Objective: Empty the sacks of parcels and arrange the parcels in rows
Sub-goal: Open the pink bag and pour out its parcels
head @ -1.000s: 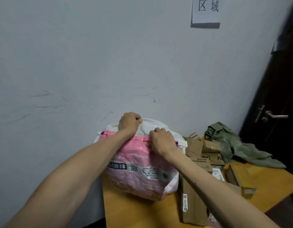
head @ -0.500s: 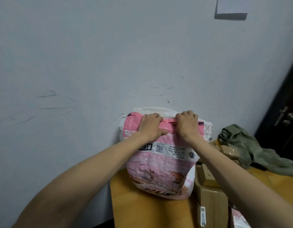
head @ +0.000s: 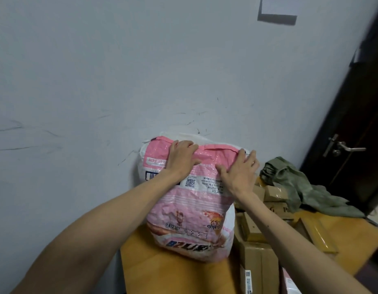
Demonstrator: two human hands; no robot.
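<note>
Head view: left hand (head: 180, 160) grips pink sack (head: 190, 219) top rim; right hand (head: 240, 174) spread, pressing alongside.

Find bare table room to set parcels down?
Free: table strip in front of the sack, out to the near-left edge; small patch at the right edge by the cloth. Crowded: boxes fill the stretch right of the sack.

Under the fingers (head: 185, 145): sack (head: 190, 211) of woven plastic, pink-and-white print, glossy, crinkled. Right of the fingers: cardboard boxes (head: 256, 259), matt brown, shiny tape on some; olive cloth (head: 290, 183), matt, rumpled. Below them: tabletop (head: 162, 272), smooth, wood-look, faint sheen. Beyond them: wall (head: 120, 71), matt paint, scuffed. Far right: door handle (head: 343, 148), brushed metal.
</note>
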